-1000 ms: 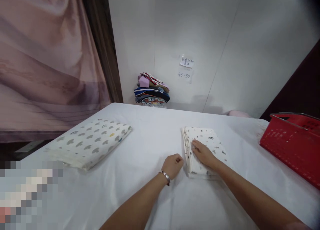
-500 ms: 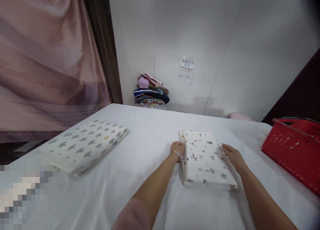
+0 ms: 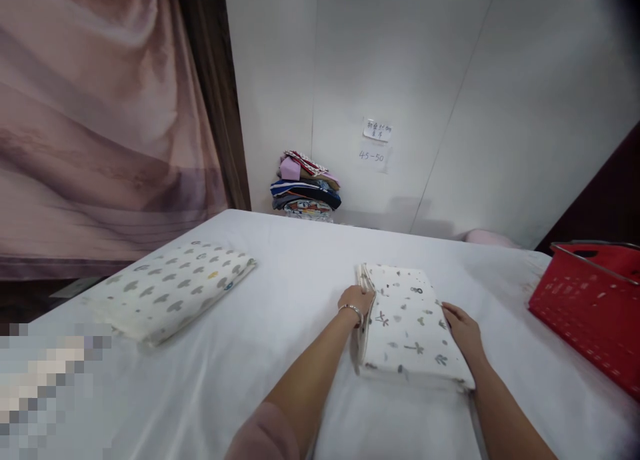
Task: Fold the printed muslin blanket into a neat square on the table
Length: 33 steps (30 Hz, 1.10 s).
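Note:
A folded white cloth (image 3: 407, 320) printed with small grey and green shapes lies on the white table (image 3: 300, 260), right of centre. My left hand (image 3: 356, 301), with a bracelet at the wrist, grips the cloth's left edge, fingers curled under it. My right hand (image 3: 463, 328) holds the cloth's right edge. The near end of the cloth looks slightly raised off the table.
A second folded cloth (image 3: 173, 290) with grey cloud prints lies at the left. A red basket (image 3: 590, 313) stands at the right edge. A stack of coloured fabrics (image 3: 305, 187) sits against the wall under two paper notes (image 3: 376, 140). A pink curtain (image 3: 100, 120) hangs at the left.
My right hand left the top of the cloth and went to its right edge. My left hand moved from a fist beside the cloth onto its left edge; both hands now grip the sides.

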Motion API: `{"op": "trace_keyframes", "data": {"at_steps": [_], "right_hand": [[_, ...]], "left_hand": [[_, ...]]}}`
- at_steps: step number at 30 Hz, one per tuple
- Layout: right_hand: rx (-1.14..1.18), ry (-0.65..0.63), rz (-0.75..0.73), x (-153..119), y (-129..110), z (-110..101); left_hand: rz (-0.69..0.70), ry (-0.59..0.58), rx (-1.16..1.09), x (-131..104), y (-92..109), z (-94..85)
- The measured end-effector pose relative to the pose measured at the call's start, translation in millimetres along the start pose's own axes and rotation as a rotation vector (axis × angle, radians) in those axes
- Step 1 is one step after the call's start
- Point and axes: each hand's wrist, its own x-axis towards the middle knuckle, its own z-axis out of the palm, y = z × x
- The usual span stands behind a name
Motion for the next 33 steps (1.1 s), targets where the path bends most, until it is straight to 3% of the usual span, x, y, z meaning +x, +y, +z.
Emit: {"op": "trace_keyframes", "data": {"at_steps": [9, 16, 24, 33], "right_hand": [[0.06, -0.025, 0.024, -0.6, -3.3, 0.9], [0.023, -0.019, -0.011, 1.8, 1.5, 0.7], [0.023, -0.042, 0.02, 6.2, 5.6, 2.1], [0.037, -0.054, 0.038, 0.7, -4.8, 1.5]], "left_hand": [[-0.045, 0.038, 0.03, 2.3, 0.9, 2.8], [-0.106, 0.04, 0.045, 25.3, 9.6, 5.0], [-0.093, 0.139, 0.038, 27.6, 2.9, 6.7], [-0.101, 0.079, 0.012, 49.0, 6.3, 5.9]]}}
